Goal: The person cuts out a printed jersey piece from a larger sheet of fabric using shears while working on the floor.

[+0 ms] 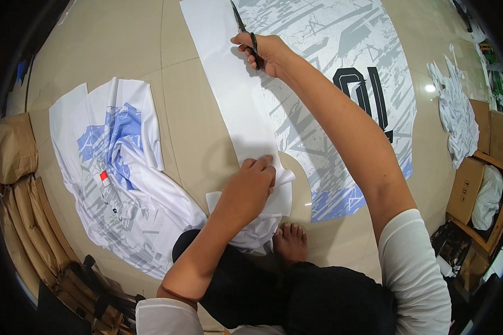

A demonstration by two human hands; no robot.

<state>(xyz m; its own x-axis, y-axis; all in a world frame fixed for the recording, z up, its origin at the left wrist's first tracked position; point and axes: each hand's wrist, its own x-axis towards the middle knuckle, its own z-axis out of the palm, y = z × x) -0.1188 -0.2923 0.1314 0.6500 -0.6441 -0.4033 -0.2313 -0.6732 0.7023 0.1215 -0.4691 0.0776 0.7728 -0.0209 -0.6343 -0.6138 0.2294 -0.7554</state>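
My right hand (260, 53) grips black-handled scissors (238, 18), their blades pointing to the far edge of view. They lie along the line between a plain white fabric strip (215, 61) and a grey-and-white patterned panel (341, 33) with large black print and a blue lower edge. My left hand (250, 181) is closed on the near end of the white strip, fingertips curled into the cloth. Below it, crumpled white fabric (257, 231) lies against my bare foot (290, 241). How far the scissor blades are apart is hard to tell.
Another white, blue and grey printed fabric piece (117, 184) lies rumpled on the tiled floor (190, 106) at left. Brown wrapped bundles (36, 223) line the left side. At right are white fabric scraps (455, 111) and a cardboard box (465, 184) beside a white bag (488, 195).
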